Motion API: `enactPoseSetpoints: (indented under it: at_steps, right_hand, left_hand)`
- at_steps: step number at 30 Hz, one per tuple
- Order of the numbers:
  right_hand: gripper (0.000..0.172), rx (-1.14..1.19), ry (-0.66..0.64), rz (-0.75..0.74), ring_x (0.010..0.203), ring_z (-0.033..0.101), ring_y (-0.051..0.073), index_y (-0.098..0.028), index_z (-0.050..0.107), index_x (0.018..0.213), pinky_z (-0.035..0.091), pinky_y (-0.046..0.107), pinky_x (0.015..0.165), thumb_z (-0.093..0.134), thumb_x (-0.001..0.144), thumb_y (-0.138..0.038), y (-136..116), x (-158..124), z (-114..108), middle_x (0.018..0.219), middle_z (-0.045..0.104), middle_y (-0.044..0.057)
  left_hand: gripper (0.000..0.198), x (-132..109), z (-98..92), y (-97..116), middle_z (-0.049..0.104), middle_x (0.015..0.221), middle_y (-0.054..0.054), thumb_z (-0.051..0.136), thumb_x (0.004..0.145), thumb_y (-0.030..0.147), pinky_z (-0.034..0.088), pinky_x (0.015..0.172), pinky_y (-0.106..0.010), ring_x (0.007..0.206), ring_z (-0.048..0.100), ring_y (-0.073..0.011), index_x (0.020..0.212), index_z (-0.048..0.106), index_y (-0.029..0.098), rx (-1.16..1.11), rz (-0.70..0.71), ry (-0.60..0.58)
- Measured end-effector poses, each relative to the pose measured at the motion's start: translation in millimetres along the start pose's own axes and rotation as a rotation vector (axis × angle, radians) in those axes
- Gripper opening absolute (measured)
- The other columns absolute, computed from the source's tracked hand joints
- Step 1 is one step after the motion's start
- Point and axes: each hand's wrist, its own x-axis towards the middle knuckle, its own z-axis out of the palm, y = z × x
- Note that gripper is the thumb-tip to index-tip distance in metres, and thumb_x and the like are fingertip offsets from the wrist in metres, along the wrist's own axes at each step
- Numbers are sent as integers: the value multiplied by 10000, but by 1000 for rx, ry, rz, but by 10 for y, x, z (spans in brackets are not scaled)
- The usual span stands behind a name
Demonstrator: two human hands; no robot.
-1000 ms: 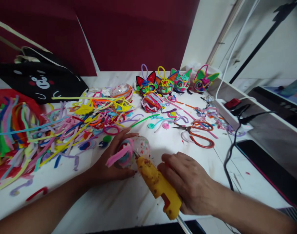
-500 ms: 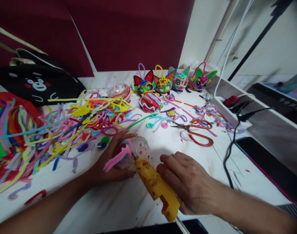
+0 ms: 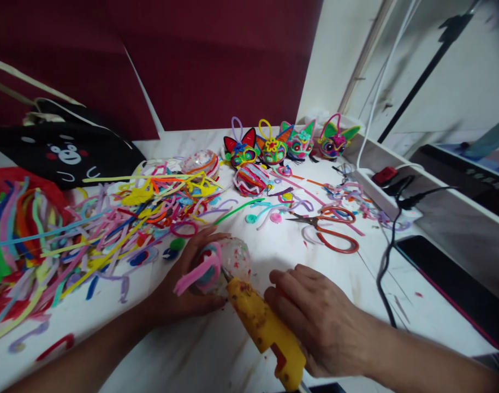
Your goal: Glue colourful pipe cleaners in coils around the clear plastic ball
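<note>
My left hand [image 3: 179,284] is wrapped round a clear ball [image 3: 233,259] partly covered with pink and blue pipe cleaner, holding it down on the white table [image 3: 200,349]. A loose pink pipe cleaner end [image 3: 194,273] sticks out to the left of the ball. My right hand [image 3: 315,322] grips a yellow hot glue gun [image 3: 266,327]. Its nozzle touches the ball's near side, where the pink strand meets the clear surface.
A big heap of coloured pipe cleaners [image 3: 89,224] covers the table's left. Several finished cat-face balls [image 3: 274,147] stand at the back, a wrapped ball [image 3: 251,179] before them. Orange-handled scissors [image 3: 329,229] lie to the right, beside a power strip [image 3: 382,191] and black cable [image 3: 386,262]. A black bag [image 3: 65,153] lies far left.
The view has tilted slightly, so everything sits a little lower in the frame. Both hands, the ball and the glue gun keep the same pose relative to each other.
</note>
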Motion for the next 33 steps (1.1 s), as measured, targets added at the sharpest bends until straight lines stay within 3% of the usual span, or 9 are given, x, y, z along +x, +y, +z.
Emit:
enactPoseSetpoints:
  at_steps: [10, 18, 24, 33]
  right_hand:
    - [216, 5, -1, -7, 664, 426, 208, -105, 661, 1006, 327, 369, 617, 478, 931, -191, -10, -22, 0, 877, 610, 86]
    - [233, -12, 21, 11, 673, 456, 212, -100, 660, 1012, 331, 369, 621, 474, 903, -188, 25, -39, -16, 898, 625, 102]
    - [235, -30, 38, 11, 688, 500, 216, -89, 659, 1001, 358, 371, 619, 469, 912, -196, 76, -46, -14, 911, 637, 121]
    - [226, -28, 64, 16, 705, 518, 222, -90, 654, 986, 396, 371, 619, 471, 916, -202, 94, -22, -39, 934, 644, 141]
  left_hand:
    - [1201, 9, 7, 21, 439, 1619, -112, 934, 685, 407, 454, 1183, -549, 1493, 416, -404, 1635, 199, 381, -25, -43, 21]
    - [1196, 0, 15, 23, 411, 1634, -113, 932, 691, 456, 405, 1214, -545, 1507, 395, -380, 1629, 196, 370, -54, -66, 10]
    - [1125, -8, -10, -30, 400, 1635, -114, 914, 732, 420, 390, 1213, -545, 1496, 402, -394, 1616, 220, 382, -5, 31, -18]
    - [1102, 1, -37, -33, 429, 1603, -107, 916, 733, 392, 445, 1169, -546, 1488, 413, -390, 1596, 232, 423, 5, 61, -43]
